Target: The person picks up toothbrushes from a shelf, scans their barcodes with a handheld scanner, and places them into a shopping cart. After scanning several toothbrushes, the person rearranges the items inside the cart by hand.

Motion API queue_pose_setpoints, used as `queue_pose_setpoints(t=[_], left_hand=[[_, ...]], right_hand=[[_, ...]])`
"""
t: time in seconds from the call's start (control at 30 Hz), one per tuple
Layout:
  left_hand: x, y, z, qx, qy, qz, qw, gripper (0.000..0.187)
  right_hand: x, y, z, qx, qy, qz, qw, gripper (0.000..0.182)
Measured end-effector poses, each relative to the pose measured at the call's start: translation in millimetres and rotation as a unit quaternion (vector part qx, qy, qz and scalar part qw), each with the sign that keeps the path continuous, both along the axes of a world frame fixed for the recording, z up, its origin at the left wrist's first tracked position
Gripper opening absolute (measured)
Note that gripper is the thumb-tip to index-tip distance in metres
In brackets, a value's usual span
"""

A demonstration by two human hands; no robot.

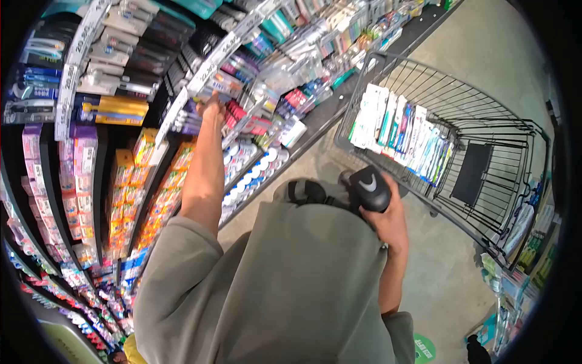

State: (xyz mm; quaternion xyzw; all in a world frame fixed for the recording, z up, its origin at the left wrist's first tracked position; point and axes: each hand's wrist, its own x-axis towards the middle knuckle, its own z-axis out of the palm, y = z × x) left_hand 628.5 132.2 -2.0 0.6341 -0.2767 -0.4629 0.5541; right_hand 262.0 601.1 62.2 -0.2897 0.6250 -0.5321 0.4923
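My left hand [212, 108] reaches into the shelf at the upper left, at small packs below a price strip [209, 64]. Its fingers are partly lost among the packs, so a hold on one cannot be made out. In my right hand [391, 221] is a black handheld device [371, 193] with a pale curved mark, close to my waist. Red packs [242, 118] hang just right of my left hand. Right of the device stands a wire shopping cart [479, 112] with a row of white, blue and green packs [400, 130] in it.
Shelves of boxed goods [127, 194] run down the left side. Round white-and-blue items [251, 173] fill a lower shelf beside my left arm. More packaged goods [500, 297] are at the lower right. A green floor sticker [424, 349] lies near the bottom.
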Motion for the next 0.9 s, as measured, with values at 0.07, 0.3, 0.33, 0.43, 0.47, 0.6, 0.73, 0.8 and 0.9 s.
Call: queue_pose_setpoints(t=[0.07,0.3,0.33,0.43,0.47,0.6,0.73,0.8,0.9], left_hand=[[-10.7,9.6,7.9,-0.002,-0.014,0.023,1.0,0.058],[-10.7,0.0,8.5,0.031,-0.016,0.031,0.999,0.055],[-13.2,0.5,10.3,0.032,-0.024,0.035,0.999,0.051],[-3.9,-9.3,6.2,0.044,-0.006,-0.001,0.999,0.049],[-8.9,-9.2,6.9,0.048,-0.024,0.029,0.998,0.043],[-10.5,-9.0,10.4,0.055,-0.021,0.021,0.998,0.031],[-12.3,-9.7,11.3,0.058,-0.024,0.032,0.998,0.028],[-12.5,-9.8,11.7,0.066,-0.031,0.043,0.996,0.032],[-14.4,-5.5,12.0,0.07,-0.044,0.062,0.995,0.036]], right_hand=[[-1.8,-0.1,0.2,-0.021,0.051,0.004,0.998,0.083],[-5.1,-3.2,-11.0,-0.044,0.048,-0.003,0.998,0.084],[-5.7,-2.9,-11.0,-0.044,0.048,-0.007,0.998,0.084],[-7.2,-4.5,-9.8,-0.044,0.023,-0.008,0.999,0.085],[-7.3,-4.7,-9.6,-0.041,0.024,-0.011,0.999,0.085],[-8.8,-5.6,-9.1,-0.033,0.024,-0.013,0.999,0.085],[-10.0,-6.0,-12.1,-0.023,0.037,-0.012,0.999,0.086],[-9.9,-7.6,-11.6,-0.021,0.049,-0.015,0.998,0.086],[-10.8,-9.4,-11.1,-0.016,0.045,-0.011,0.999,0.085]])
